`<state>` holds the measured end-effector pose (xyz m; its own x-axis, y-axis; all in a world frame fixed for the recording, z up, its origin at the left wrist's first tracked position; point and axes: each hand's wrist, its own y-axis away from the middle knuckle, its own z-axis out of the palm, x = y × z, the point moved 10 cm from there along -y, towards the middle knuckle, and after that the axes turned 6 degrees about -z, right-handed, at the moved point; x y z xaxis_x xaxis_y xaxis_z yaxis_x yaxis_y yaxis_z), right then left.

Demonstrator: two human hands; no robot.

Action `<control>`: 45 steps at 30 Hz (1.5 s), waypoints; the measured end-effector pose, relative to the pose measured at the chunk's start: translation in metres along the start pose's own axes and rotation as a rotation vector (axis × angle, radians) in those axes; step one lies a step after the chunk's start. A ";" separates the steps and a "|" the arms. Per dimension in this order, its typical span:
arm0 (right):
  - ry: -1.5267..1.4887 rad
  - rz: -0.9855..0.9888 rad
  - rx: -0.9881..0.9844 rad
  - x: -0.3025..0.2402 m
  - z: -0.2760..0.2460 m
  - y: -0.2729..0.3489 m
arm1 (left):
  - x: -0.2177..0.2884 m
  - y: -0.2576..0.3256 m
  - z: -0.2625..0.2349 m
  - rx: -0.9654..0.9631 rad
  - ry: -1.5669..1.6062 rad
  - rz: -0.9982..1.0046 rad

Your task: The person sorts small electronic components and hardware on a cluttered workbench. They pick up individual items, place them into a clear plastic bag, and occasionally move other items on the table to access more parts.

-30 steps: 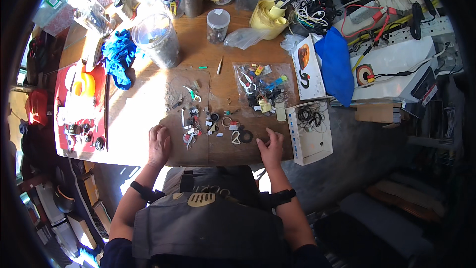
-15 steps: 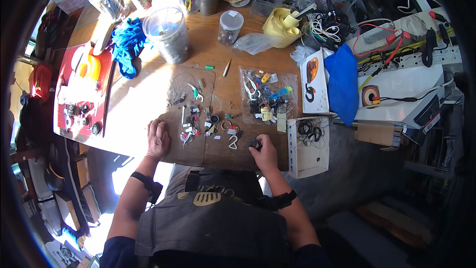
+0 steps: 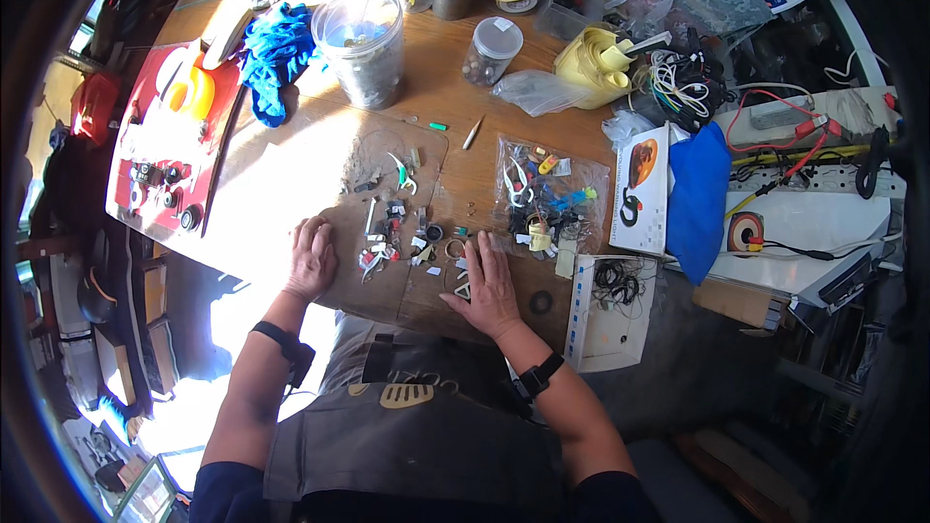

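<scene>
Nothing gripped: left hand (image 3: 312, 259) flat, palm down, fingers together, on the brown mat (image 3: 339, 203); right hand (image 3: 490, 289) flat, fingers slightly spread, fingertips touching small scattered parts (image 3: 407, 232) between both hands. Parts mixed: thin metal pins, a dark ring, white and red plastic bits, a wire loop. Just right of the right hand, a black washer (image 3: 542, 302) on the mat. Beyond it, a clear crinkled plastic bag (image 3: 552, 196) of coloured pieces. Farther back, a ribbed transparent jar (image 3: 362, 44) and a crumpled blue cloth (image 3: 273, 53) on the worn wooden table (image 3: 455, 97). White shallow box (image 3: 610, 315) near the right wrist.
</scene>
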<state>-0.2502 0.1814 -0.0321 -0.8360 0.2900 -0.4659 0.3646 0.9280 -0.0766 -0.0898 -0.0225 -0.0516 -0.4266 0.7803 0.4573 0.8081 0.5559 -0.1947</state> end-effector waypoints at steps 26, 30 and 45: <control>0.036 -0.025 0.226 0.012 0.010 -0.030 | 0.001 -0.002 -0.004 0.054 0.004 0.004; 0.048 -0.119 0.185 0.001 0.015 -0.031 | 0.002 -0.001 -0.006 0.062 0.001 0.012; -1.045 0.583 0.511 0.054 -0.005 -0.004 | 0.003 -0.002 -0.009 0.101 -0.015 0.033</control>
<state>-0.2983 0.1946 -0.0527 0.1261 0.0850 -0.9884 0.8710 0.4674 0.1513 -0.0884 -0.0241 -0.0420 -0.4069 0.8025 0.4363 0.7774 0.5550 -0.2959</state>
